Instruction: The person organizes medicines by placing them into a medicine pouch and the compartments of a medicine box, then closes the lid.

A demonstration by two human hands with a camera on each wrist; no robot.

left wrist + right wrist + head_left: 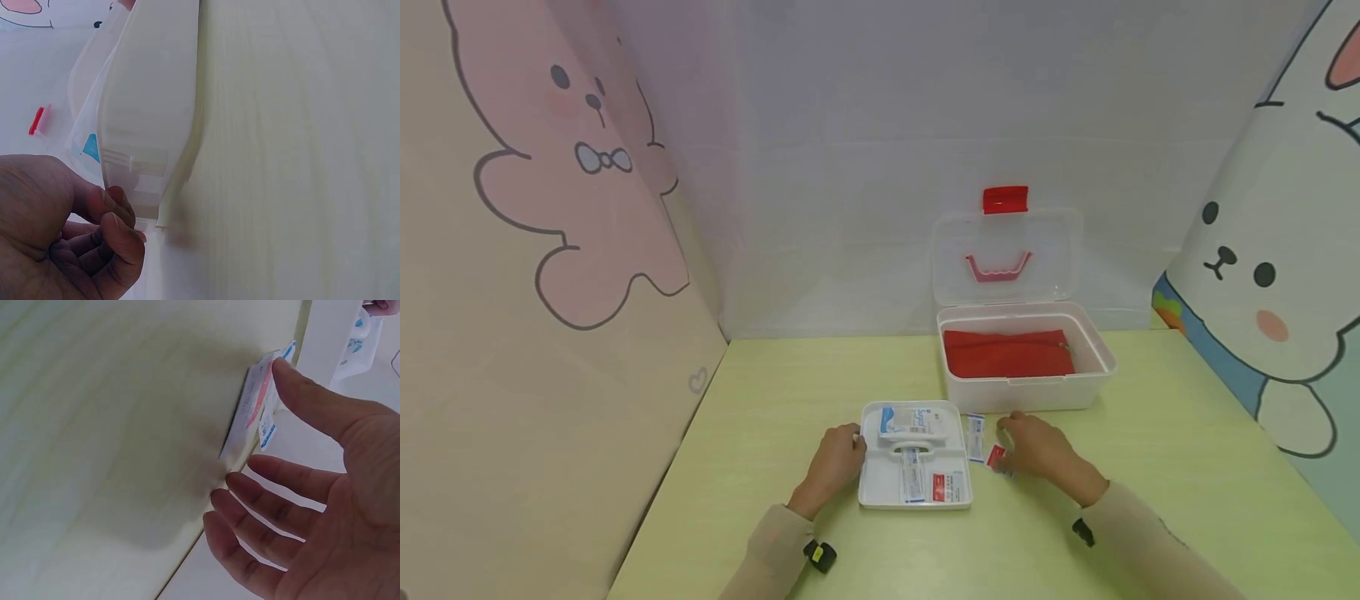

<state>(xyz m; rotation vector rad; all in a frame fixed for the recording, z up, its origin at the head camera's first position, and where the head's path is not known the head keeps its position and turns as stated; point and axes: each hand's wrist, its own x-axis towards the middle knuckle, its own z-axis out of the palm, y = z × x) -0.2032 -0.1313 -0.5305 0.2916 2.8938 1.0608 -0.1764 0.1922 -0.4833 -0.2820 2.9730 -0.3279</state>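
Note:
My left hand (833, 462) pinches the left edge of a shallow white tray (874, 482), which has a raised handle in the middle. Lying in the tray are a blue-and-white packet (912, 422), a narrow packet (913, 477) and a red-and-white sachet (947, 487). Right of the tray, my right hand (1041, 448) hovers with fingers spread and slightly bent. A second red-and-white sachet (997, 457) lies on the table by its thumb, partly hidden in the head view. Another narrow packet (975, 437) lies next to it. In the right wrist view the thumb tip overlaps the sachet (253, 403); contact is unclear.
Behind the right hand stands a white box (1026, 395) holding a red zipped pouch (1009, 355). Its clear lid (1060, 250), with a pink handle and red latch (1005, 199), stands raised against the back curtain. Cartoon-printed sheets flank the pale yellow table (805, 375).

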